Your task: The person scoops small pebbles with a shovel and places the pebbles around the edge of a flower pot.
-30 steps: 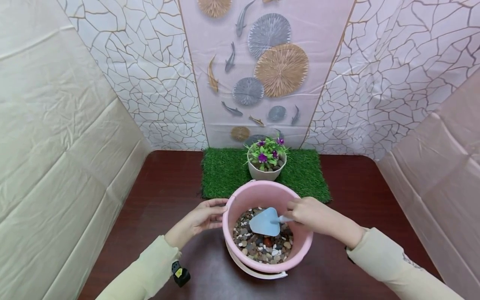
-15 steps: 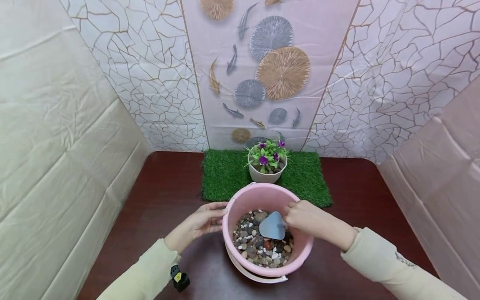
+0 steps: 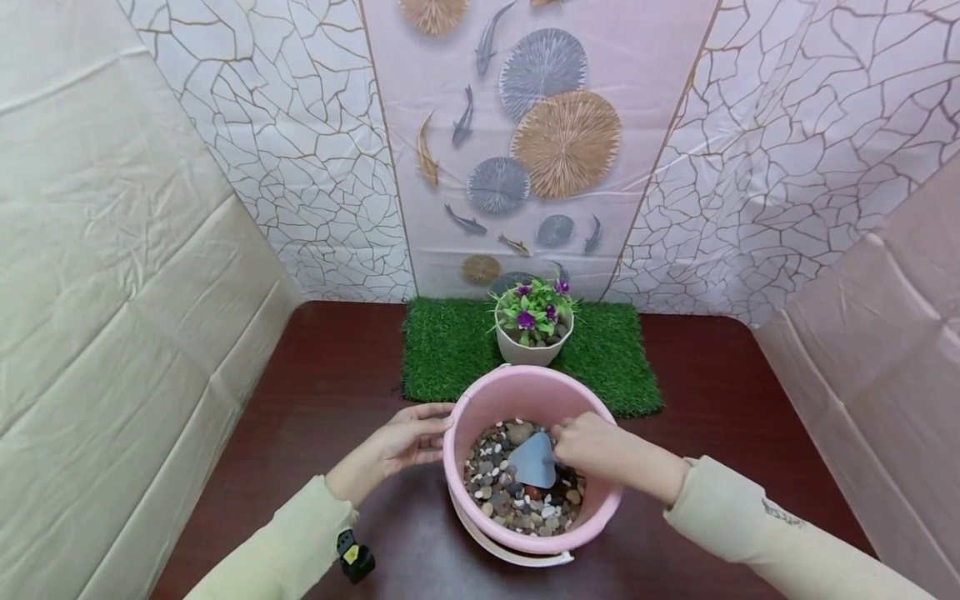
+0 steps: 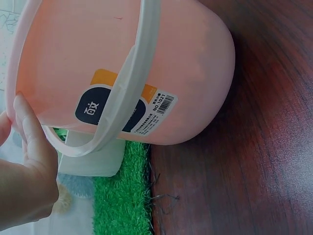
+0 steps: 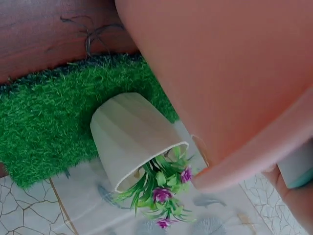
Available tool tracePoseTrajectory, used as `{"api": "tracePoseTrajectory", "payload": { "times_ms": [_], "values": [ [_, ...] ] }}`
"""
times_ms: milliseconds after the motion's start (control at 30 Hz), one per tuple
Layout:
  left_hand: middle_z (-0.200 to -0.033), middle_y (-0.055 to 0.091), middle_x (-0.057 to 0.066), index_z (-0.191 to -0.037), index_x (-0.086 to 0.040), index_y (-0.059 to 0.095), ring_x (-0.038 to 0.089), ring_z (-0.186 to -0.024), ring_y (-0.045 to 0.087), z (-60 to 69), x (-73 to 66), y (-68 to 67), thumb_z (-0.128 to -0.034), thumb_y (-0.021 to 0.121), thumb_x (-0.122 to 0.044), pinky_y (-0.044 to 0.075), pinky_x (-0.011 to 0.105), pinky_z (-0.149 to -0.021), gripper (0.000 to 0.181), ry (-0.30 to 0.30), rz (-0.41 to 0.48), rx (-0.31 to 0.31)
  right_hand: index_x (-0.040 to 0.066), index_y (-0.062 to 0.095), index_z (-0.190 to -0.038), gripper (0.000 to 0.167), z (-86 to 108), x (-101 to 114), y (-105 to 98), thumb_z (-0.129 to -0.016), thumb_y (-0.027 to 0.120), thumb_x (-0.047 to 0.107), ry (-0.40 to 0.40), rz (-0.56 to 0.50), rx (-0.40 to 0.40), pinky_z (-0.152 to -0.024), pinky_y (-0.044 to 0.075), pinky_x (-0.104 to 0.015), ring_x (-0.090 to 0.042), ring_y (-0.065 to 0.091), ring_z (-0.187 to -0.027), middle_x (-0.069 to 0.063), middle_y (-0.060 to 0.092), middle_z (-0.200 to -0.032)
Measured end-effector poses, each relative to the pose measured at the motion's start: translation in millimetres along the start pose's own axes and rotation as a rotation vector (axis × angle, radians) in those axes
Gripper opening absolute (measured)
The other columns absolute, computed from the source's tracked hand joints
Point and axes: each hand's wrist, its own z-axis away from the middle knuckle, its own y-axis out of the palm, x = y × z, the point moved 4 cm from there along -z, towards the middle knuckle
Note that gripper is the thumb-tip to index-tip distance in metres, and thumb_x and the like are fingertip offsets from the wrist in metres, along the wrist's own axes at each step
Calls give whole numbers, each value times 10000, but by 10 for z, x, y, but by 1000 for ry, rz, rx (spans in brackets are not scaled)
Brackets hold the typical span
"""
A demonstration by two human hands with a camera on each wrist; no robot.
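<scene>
Inside the bucket [image 3: 525, 385], the right hand [image 3: 600, 450], curled, grips a blue scoop [image 3: 532, 460] over the stones [image 3: 517, 503]. The left hand [image 3: 407, 437], fairly straight-fingered, touches the bucket's left side. A flowerpot [image 3: 528, 353] stands behind the bucket.

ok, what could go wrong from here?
1. Spill: the right grip holds a light-blue trowel down among loose pebbles; the blade looks shallow, so stones could slide off if it's lifted.
2. Shift: the left grip touches the pink bucket at one side, fingers fairly straight, so a hard dig might slide it.
3. Knock: the white flowerpot stands close behind; a shoved bucket could hit it.
</scene>
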Motion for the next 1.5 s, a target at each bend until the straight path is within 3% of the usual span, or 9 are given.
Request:
{"api": "tracePoseTrajectory", "payload": {
  "times_ms": [200, 467, 700, 933, 1233, 1500],
  "values": [
    [-749, 684, -38, -1289, -26, 517, 44, -633, 645, 5, -9, 5, -913, 551, -47, 581, 195, -620, 378, 3, -9, -2, 216, 605, -586, 201, -37, 8, 36, -674, 741, 98, 12, -10, -34, -407, 347, -220, -115, 447, -518, 47, 541, -627],
    [-750, 684, -40, -1296, -16, 509, 45, -641, 647, -3, 5, 37, -908, 561, -51, 581, 195, -626, 394, -1, -17, -3, 219, 651, -668, 191, -60, -15, 156, -629, 753, 63, 9, -202, 54, -461, 396, -211, -127, 495, -589, 39, 553, -688],
    [-729, 676, -48, -1280, -35, 526, 40, -625, 635, -12, 7, -4, -918, 541, -46, 575, 188, -611, 363, -4, -10, -9, 208, 716, -759, 240, -53, -34, 189, -640, 709, -1, 16, -293, 42, -477, 410, -208, -129, 503, -585, 21, 573, -693],
    [-729, 682, -48, -1234, -77, 563, 45, -629, 642, -25, 18, -21, -915, 545, -47, 579, 195, -620, 321, -2, 6, -1, 192, 671, -669, 231, -77, -115, 225, -616, 709, -29, -2, -419, 26, -510, 443, -203, -111, 515, -578, 36, 579, -655],
    [-749, 689, -37, -1260, -39, 530, 52, -639, 653, -13, 15, -16, -903, 560, -39, 585, 208, -630, 358, -2, -2, 2, 176, 640, -640, 200, -54, -155, 249, -606, 708, -9, 7, -420, 50, -513, 441, -232, -122, 534, -592, 30, 577, -662],
    [-739, 684, -42, -1255, -50, 530, 53, -636, 652, -26, -2, -7, -909, 550, -35, 583, 205, -621, 347, -2, -9, -8, 188, 638, -659, 209, -72, -154, 237, -679, 707, -8, 17, -469, 1, -494, 379, -181, -91, 484, -577, 49, 554, -659]
  ]
}}
